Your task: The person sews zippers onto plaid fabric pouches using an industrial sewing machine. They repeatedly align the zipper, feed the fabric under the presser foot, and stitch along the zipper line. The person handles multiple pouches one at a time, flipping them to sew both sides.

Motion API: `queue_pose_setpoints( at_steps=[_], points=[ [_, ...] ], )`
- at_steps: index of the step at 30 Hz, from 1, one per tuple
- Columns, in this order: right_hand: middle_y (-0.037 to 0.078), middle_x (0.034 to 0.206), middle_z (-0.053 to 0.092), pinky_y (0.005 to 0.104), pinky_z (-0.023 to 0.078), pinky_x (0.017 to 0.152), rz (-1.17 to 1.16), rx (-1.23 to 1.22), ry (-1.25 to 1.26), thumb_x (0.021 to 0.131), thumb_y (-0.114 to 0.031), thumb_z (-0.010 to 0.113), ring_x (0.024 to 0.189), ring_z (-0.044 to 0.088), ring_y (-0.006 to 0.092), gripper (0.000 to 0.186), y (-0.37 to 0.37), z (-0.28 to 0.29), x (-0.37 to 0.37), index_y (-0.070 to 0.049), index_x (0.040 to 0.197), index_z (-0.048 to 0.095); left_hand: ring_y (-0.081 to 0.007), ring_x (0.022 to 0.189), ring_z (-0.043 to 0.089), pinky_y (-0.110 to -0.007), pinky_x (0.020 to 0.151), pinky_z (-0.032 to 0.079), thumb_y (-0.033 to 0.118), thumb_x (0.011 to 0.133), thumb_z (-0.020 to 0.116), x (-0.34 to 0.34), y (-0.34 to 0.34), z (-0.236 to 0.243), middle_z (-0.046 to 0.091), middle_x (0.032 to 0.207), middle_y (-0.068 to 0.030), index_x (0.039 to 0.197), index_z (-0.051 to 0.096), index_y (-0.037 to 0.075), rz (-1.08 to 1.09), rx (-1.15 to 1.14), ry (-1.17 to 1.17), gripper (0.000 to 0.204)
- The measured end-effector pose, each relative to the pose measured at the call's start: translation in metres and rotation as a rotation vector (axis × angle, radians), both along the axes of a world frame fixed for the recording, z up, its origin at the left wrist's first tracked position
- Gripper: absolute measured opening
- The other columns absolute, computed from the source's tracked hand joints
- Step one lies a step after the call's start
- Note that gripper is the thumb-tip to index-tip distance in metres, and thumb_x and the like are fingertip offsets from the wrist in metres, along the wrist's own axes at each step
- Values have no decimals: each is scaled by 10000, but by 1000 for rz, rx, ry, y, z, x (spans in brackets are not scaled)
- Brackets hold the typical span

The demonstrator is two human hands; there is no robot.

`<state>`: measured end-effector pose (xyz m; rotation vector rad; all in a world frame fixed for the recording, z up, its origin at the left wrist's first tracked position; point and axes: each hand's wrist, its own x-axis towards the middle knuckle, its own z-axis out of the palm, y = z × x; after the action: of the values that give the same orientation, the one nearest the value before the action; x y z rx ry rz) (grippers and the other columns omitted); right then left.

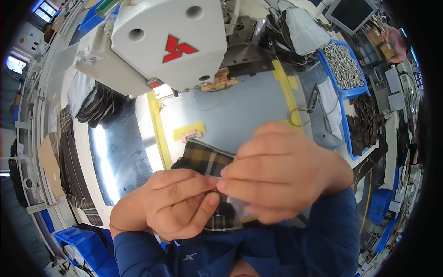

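My left hand (177, 201) and my right hand (279, 171) meet in front of my chest, fingertips nearly touching. Both are closed in a pinch on a dark plaid cloth piece (198, 157) with tan and white lines. Its upper end spreads out beyond my fingers, and its lower part hangs beneath them. A whitish strip (237, 205) shows under my right fingers, partly hidden and blurred. What exactly lies between the fingertips is covered. Past the cloth, a small pink block (191, 135) sits by a yellow tape patch on the metal plate (230, 113).
A white sewing machine head (168, 41) overhangs the plate. Yellow tape strips (159, 131) flank the work area. At the right stand a blue bin of metal rings or buckles (342, 64) and one of brown strips (362, 122). Cloth stacks (99, 104) lie left.
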<state>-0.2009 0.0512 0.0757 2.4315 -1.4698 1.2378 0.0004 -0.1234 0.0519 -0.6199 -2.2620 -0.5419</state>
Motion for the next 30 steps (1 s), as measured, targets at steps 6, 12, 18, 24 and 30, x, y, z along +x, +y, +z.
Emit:
queue_pose_setpoints(
  at_steps=[6, 12, 18, 24, 30],
  points=[
    [84, 940, 704, 359, 511, 706, -103, -112, 111, 783, -129, 759, 827, 667, 224, 240, 1, -11, 8, 8, 980, 751, -286, 895, 749, -347, 739, 598, -80, 754, 817, -7, -2, -1, 633, 868, -43, 928, 750, 16, 6, -6, 57, 210],
    [85, 867, 678, 350, 514, 670, -87, -209, 108, 761, -119, 750, 787, 656, 229, 202, -1, -12, 6, 19, 908, 739, -278, 852, 739, -386, 701, 592, 189, 732, 895, 3, -13, 25, 685, 920, -99, 933, 756, 42, 59, 205, -120, 285],
    [84, 871, 678, 341, 511, 653, -37, -248, 70, 765, -120, 758, 784, 661, 219, 185, -1, -12, 7, 8, 897, 739, -282, 784, 745, -371, 695, 592, 225, 698, 889, 5, -19, 34, 750, 909, -141, 875, 794, 35, 85, 537, -339, 276],
    [87, 885, 690, 346, 522, 658, -35, -252, 64, 777, -103, 761, 773, 663, 220, 165, 0, -13, 8, 11, 895, 742, -269, 830, 756, -344, 671, 598, -3, 719, 832, -6, -17, 26, 759, 1010, -129, 948, 825, 18, 37, 348, -172, 229],
    [90, 890, 694, 350, 530, 667, -20, -245, 47, 786, -92, 763, 784, 672, 222, 152, 0, -12, 11, 11, 897, 743, -235, 810, 713, -338, 620, 530, 51, 679, 869, -3, -11, 33, 740, 993, -56, 839, 802, 107, 169, 50, -120, 182]
  ],
)
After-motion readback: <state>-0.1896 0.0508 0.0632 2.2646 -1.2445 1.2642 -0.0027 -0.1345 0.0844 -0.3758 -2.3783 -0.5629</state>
